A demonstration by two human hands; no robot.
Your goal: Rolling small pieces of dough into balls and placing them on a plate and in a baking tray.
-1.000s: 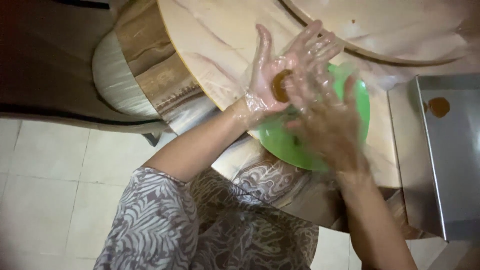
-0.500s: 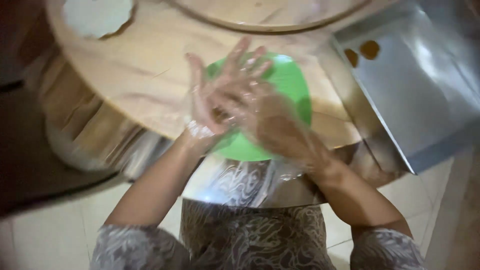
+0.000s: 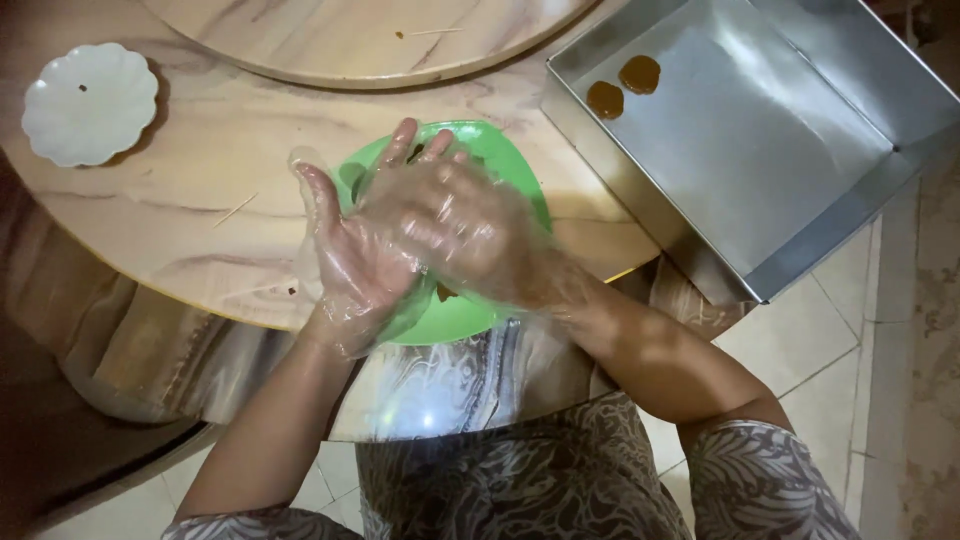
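Both my hands wear thin clear plastic gloves and are pressed palm to palm above a green bowl (image 3: 462, 318) at the near edge of a round marble table (image 3: 190, 215). My left hand (image 3: 345, 258) lies underneath, fingers spread and pointing away. My right hand (image 3: 470, 228) lies across it. A small brown lump (image 3: 445, 292) peeks out under the right palm; most of it is hidden between the hands. The bowl's contents are covered by my hands.
A square metal tray (image 3: 800, 190) juts over the table edge at the right, with two brown round pieces (image 3: 622, 86) in its far corner. A white scalloped plate (image 3: 90, 102) sits at the far left. A raised turntable (image 3: 370, 40) fills the table's middle.
The view has swung, so the bowl and hands now sit mid-frame. My right hand has slid across the left palm, covering the brown lump that showed on it a second ago.
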